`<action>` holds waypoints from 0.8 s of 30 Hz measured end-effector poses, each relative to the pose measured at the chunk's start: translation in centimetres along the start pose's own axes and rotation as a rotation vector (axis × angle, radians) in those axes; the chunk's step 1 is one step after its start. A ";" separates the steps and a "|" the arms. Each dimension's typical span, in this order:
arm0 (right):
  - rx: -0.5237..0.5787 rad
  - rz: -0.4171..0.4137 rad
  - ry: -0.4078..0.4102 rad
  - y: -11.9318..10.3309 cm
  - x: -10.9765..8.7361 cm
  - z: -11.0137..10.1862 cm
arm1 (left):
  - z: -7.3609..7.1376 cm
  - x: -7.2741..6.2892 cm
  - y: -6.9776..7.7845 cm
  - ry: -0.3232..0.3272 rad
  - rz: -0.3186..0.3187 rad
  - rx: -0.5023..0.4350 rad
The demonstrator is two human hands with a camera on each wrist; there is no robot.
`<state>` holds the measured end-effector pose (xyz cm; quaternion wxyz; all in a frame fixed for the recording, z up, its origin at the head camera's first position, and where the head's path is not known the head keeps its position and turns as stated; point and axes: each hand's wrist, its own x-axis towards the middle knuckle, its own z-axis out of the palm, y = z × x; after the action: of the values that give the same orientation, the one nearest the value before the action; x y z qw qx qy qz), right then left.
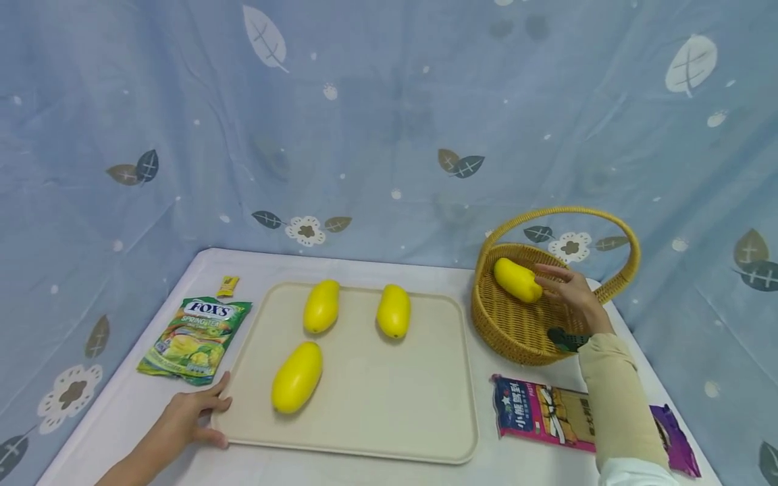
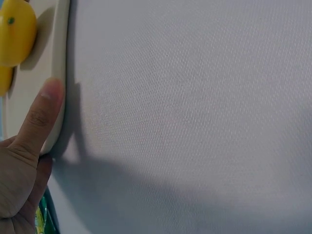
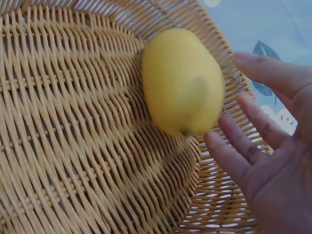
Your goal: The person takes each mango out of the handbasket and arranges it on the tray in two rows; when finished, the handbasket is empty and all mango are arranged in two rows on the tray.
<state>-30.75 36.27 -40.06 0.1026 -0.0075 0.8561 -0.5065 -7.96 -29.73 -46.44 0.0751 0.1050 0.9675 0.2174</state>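
Observation:
On the tray (image 1: 389, 398) lie three smooth, oblong yellow fruits, one at the front left (image 1: 297, 378), one behind it (image 1: 321, 307) and one further right (image 1: 394, 312). My left hand (image 1: 185, 418) holds the tray's near left corner, its thumb along the front rim and its fingers at the left side. Another yellow fruit (image 3: 183, 83), with a small green spot on its end, lies inside the wicker basket (image 1: 516, 341) against the wall. Reaching into this basket, my right hand (image 1: 571, 293) has its fingers spread, with fingertips right beside the fruit's end.
A green candy bag (image 1: 194, 341) and a small yellow packet (image 1: 227, 286) lie left of the tray. In front of the basket is a blue and magenta food package (image 1: 543, 413), with a purple packet (image 1: 676, 439) partly behind my right sleeve. The basket's handle (image 1: 562, 210) arches up.

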 end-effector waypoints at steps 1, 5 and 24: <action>0.000 0.005 -0.012 0.0 0.1 0.0 | 0.0 0.0 0.0 0.001 -0.001 0.004; 0.018 0.036 -0.076 0.0 0.7 0.2 | 0.1 0.1 0.1 0.003 -0.006 0.004; 0.234 0.108 -0.219 1.3 1.4 2.0 | -0.1 0.1 1.0 -0.019 -0.072 0.006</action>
<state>-31.62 35.05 -42.34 0.2225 -0.0044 0.7740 -0.5928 -7.96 -28.87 -45.97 0.0916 0.0722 0.9706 0.2107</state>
